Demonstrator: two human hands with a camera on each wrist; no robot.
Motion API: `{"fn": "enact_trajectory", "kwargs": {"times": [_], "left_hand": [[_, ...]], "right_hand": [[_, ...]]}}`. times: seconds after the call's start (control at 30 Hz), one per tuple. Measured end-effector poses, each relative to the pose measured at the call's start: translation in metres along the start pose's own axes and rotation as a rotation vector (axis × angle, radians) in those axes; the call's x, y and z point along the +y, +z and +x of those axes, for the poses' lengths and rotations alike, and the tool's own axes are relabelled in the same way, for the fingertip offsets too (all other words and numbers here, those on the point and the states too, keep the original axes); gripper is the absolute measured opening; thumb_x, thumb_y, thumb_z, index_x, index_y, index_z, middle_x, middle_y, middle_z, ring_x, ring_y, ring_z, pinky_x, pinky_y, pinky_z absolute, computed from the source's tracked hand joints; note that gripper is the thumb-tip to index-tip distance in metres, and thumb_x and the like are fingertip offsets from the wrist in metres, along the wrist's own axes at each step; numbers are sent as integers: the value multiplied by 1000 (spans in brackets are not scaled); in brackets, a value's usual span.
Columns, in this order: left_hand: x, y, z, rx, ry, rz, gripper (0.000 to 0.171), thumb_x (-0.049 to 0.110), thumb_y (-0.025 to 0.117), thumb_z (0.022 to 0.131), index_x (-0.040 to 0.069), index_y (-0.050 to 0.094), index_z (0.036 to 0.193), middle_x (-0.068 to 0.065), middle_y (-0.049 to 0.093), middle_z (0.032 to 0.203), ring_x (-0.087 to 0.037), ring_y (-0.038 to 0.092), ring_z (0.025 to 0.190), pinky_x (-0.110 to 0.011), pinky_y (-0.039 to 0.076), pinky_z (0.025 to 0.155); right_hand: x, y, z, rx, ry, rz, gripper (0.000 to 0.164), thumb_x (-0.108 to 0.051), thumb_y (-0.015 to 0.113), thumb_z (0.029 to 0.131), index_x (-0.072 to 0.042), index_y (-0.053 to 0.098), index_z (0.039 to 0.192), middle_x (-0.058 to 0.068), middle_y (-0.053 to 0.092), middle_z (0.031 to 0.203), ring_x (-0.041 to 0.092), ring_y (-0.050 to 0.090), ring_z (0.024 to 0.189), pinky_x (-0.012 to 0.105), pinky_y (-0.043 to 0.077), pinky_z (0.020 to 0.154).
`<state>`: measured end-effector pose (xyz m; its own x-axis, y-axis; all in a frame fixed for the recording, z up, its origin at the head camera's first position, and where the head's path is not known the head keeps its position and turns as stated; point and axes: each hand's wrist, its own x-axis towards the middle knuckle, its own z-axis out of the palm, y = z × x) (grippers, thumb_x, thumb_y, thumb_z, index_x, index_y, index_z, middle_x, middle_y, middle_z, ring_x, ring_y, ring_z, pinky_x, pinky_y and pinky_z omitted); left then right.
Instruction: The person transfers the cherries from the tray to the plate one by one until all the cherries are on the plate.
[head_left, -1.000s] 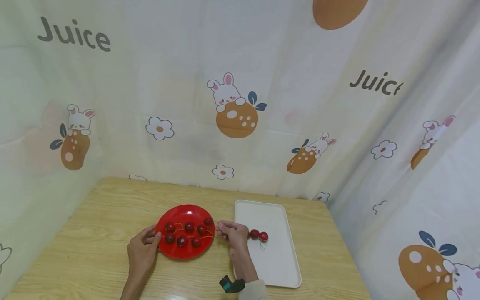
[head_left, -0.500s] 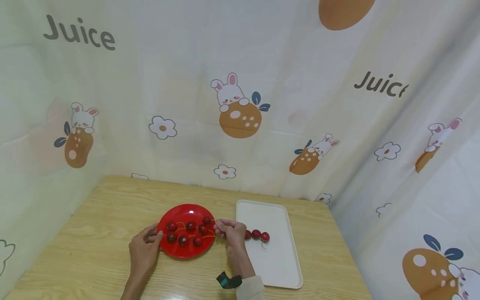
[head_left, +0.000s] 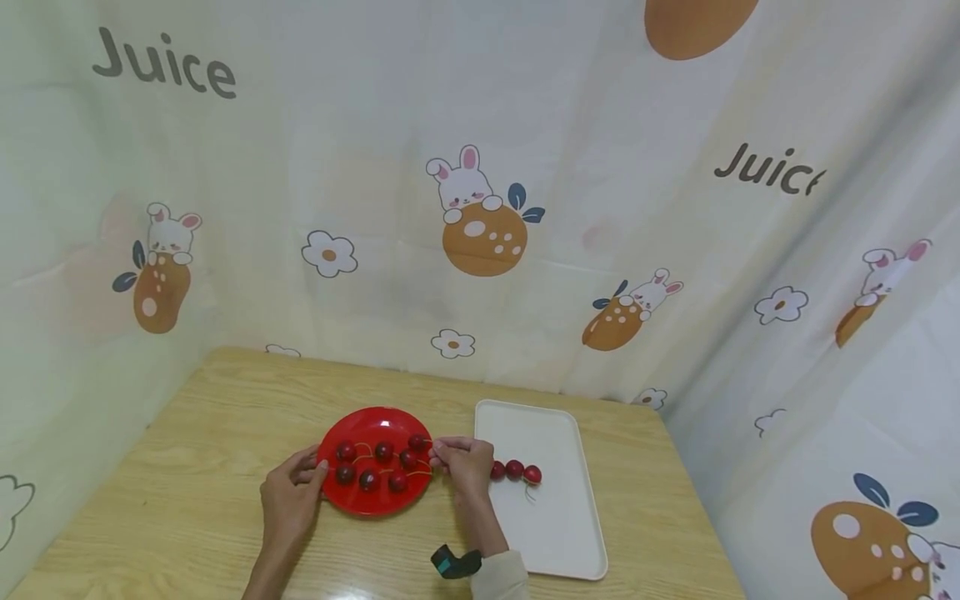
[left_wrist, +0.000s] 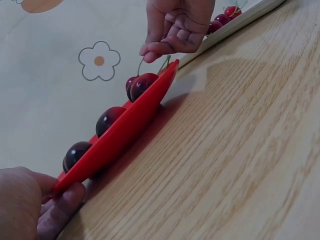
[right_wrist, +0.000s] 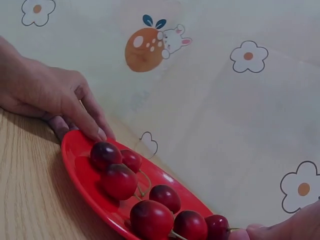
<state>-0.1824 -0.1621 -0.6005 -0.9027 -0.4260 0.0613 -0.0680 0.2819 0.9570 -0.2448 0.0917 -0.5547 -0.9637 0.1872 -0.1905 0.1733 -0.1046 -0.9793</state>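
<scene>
The left hand (right_wrist: 65,97) grips a red plate (right_wrist: 84,172); right hand (right_wrist: 285,227) pinches cherry stem (right_wrist: 233,229).

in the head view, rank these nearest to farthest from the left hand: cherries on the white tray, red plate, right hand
1. Red plate, left rim held by the left hand
2. Right hand, at the plate's right edge
3. Cherries on the white tray, farthest right

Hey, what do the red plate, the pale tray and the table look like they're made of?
The plate looks like glossy plastic, perhaps melamine: bright glare, even red. The tray seems fairly matte plastic: smooth, uniform colour. The table shows wood grain, possibly printed laminate.
</scene>
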Motion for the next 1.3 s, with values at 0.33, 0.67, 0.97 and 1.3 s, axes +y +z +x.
{"fn": "enact_trajectory", "kwargs": {"times": [0.33,0.67,0.97,1.3], "left_hand": [[0,2,-1,-7,-15,3,34,9,71,105,-2,72,137,-25,78,118,6,67,79,-17,58,64],[-1,2,1,6,2,13,33,8,72,104,-1,73,136,-23,79,117,4,67,78,-17,56,63],[-1,1,1,10,-3,31,33,9,71,104,0,73,136,-23,79,117,6,66,78,-15,55,63],[0,1,1,8,2,37,34,9,71,104,0,73,137,-23,80,117,6,67,80,-15,55,65]], "right_hand": [[5,6,-3,103,-125,-194,4,11,83,86,8,81,85,15,77,71,11,67,53,22,58,54],[8,6,-5,170,-238,-473,7,-1,89,83,-5,86,79,8,78,72,8,59,65,21,48,63],[6,8,-7,168,-278,-509,9,2,89,83,-5,85,78,7,78,71,8,61,64,22,49,63],[7,8,-6,172,-316,-560,10,2,91,80,-5,85,77,7,77,69,8,61,62,23,49,62]]}}
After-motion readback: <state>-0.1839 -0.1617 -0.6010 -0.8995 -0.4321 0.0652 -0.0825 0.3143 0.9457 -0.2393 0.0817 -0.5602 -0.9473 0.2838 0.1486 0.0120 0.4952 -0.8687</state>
